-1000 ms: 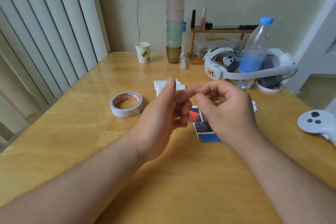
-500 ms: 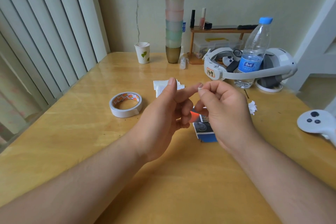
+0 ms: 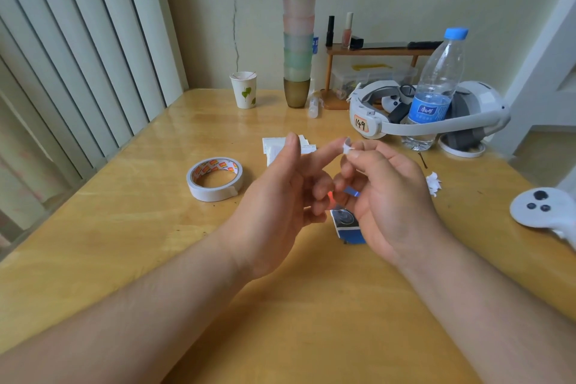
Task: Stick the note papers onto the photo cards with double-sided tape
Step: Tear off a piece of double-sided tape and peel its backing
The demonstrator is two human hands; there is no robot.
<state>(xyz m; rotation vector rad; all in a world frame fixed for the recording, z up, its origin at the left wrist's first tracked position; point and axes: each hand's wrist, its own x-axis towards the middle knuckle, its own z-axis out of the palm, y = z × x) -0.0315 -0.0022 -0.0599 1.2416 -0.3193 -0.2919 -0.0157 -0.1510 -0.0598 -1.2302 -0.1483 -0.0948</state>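
Note:
My left hand [image 3: 274, 212] is raised over the table with thumb and index finger straight and the other fingers loosely curled. My right hand [image 3: 389, 196] pinches a small white piece of tape [image 3: 347, 146] right at the tip of that index finger. Below the hands lie the photo cards [image 3: 347, 223], blue and dark, mostly hidden by my fingers. White note papers [image 3: 274, 146] lie behind my left thumb. The roll of double-sided tape [image 3: 215, 179] lies flat to the left.
A crumpled white scrap [image 3: 434, 182] lies right of my hands. Behind stand a water bottle [image 3: 436, 90], a white headset [image 3: 436, 126], a paper cup [image 3: 244, 90] and a tall stack of cups [image 3: 298, 25]. A white controller [image 3: 542, 209] is at the right edge.
The white piece now shows between my right fingertips, lifted off the left index fingertip. Both hands have stayed nearly in place above the photo cards.

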